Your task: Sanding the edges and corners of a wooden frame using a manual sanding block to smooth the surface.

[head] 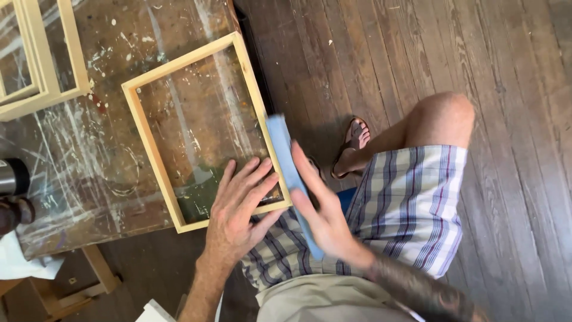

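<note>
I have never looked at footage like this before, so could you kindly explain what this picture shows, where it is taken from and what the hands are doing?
There is no machine here, just a person seen from a camera worn on their own head, looking down. The left hand lies flat on the glass of a pale wooden frame, which rests on a paint-marked workbench. The right hand holds a blue cloth against the frame's right edge. More frames lie at the bench's top left, and a dark metal cylinder sits at the left edge. Below are plaid shorts, a sandalled foot and a plank floor.
</note>
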